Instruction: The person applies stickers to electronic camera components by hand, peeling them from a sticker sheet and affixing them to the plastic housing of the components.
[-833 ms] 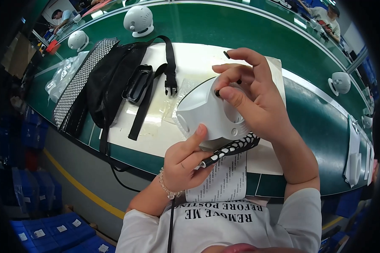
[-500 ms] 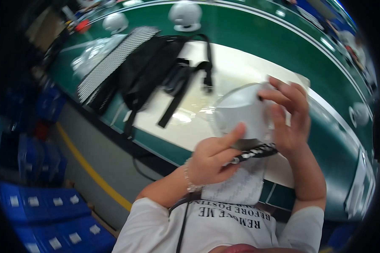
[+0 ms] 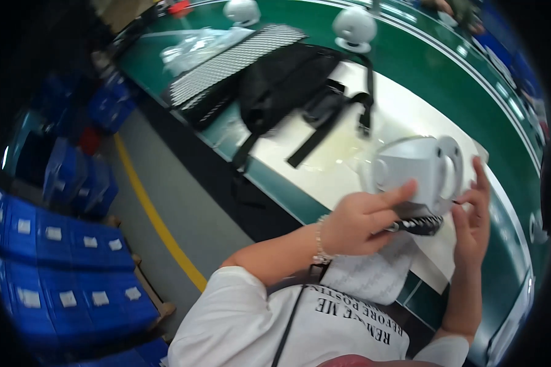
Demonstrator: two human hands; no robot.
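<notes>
A white rounded housing [image 3: 404,168] with a disc-shaped end piece [image 3: 450,171] is tilted above the bench. My left hand [image 3: 364,223] grips it from the near left side, index finger along its lower face. Under the housing, by my left fingers, is a black stick-like thing with white marks [image 3: 419,225]; its kind is unclear. At the disc end, my right hand [image 3: 473,211] has its fingers apart, fingertips close to the rim. Whether they touch it I cannot tell. White printed paper [image 3: 373,269] lies between my body and the housing.
A black backpack [image 3: 288,85] with loose straps lies on a pale sheet [image 3: 398,104] over the green bench [image 3: 496,116]. Beyond are a patterned panel [image 3: 239,61], clear plastic bags [image 3: 202,52] and a white rounded unit [image 3: 355,27]. Blue bins [image 3: 61,269] stand at the left.
The view has swung, so the bench things appear further right. The housing has turned and shows its disc end. My right hand has moved down off its top to beside the disc.
</notes>
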